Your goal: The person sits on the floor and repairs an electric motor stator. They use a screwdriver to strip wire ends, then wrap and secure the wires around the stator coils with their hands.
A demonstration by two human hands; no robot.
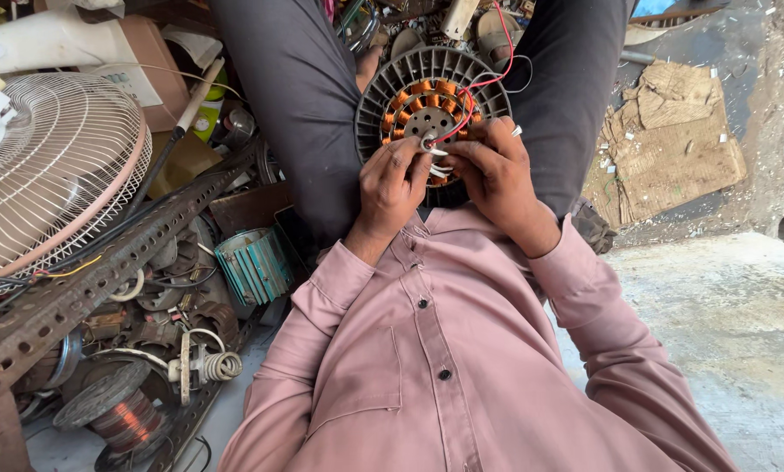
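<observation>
The fan motor stator (433,109) rests on the person's lap, between the knees. The left hand (390,188) and right hand (497,170) both pinch the white wire ends (436,162) at its near edge. The lead joining seems in hand; the next move needs a firm, fine finger grip.

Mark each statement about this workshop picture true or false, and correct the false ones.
1. Both hands are at the middle of a round fan motor with copper coils. True: the left hand and right hand meet at the motor.
2. The wire running up from the motor is blue. False: the wire is red.
3. A white fan guard lies at the left of the picture. True: the fan guard is there.
4. The person wears a green shirt. False: the shirt is dusty pink.
5. The motor rests on a table. False: it sits between the person's dark trouser legs.
</observation>
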